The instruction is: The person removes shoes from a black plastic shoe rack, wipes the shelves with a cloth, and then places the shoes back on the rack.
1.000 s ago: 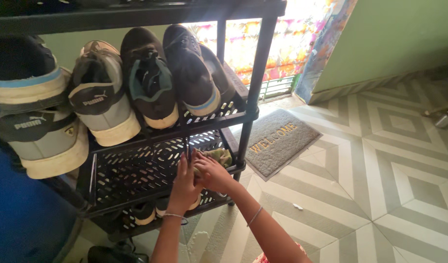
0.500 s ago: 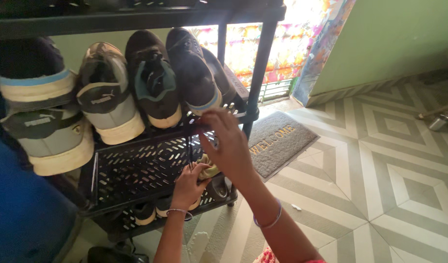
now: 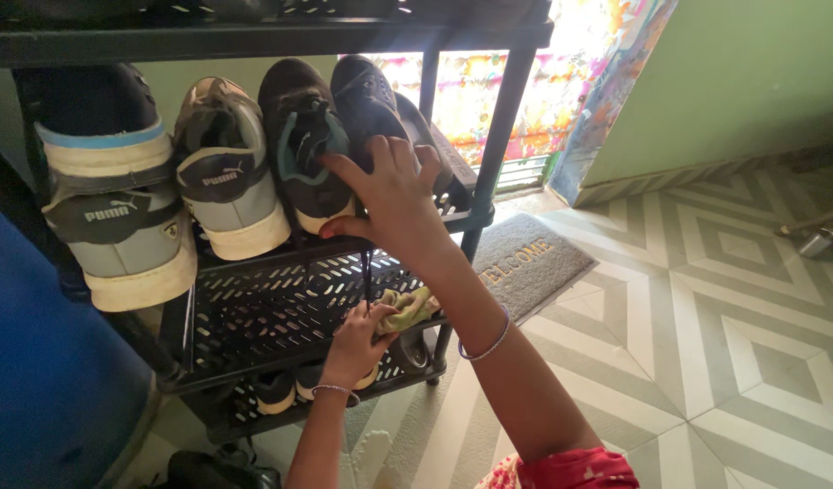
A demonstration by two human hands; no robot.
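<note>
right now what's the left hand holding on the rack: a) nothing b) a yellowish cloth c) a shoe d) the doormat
b: the left hand grips a yellowish cloth on the rack's empty perforated shelf, while the right hand is on a dark shoe above.
</note>
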